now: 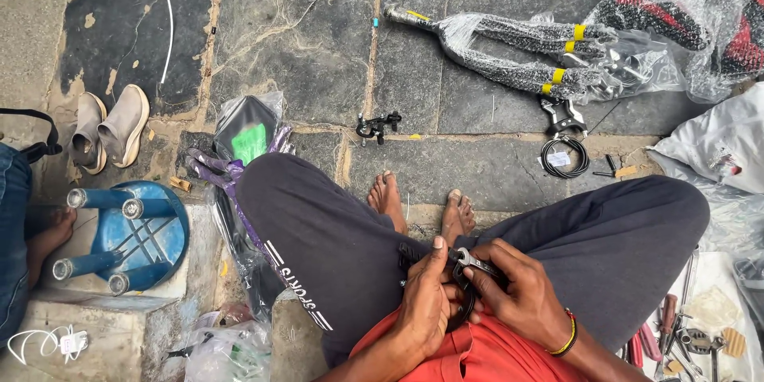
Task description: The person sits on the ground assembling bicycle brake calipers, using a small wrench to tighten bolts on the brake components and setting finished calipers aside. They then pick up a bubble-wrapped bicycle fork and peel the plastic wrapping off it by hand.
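Both hands meet low in the lap, btwn the knees. Left hand [426, 302] is curled shut around a small black metal part [461, 302], thumb up on top. Right hand [521, 294] is closed too, fingers pinching a silver spanner [476, 261] whose head sits on the part, just above the left thumb. The part is mostly hidden by the fingers, so can't tell its exact shape.

Just ahead of the hands: two bare feet on the stone floor [318, 48]. Farther ahead, a small black clamp [379, 126]. Ahead and to the right, a coiled black cable [564, 157], then a bubble-wrapped bike fork [517, 52] w/ yellow tape. Right of the right hand, near it, a scatter of tools [692, 338] on a white sheet. Well left of the left hand: an upturned blue stool [131, 239], a pair of beige shoes [110, 129] beyond it, and a plastic-bagged black and green item [248, 137].
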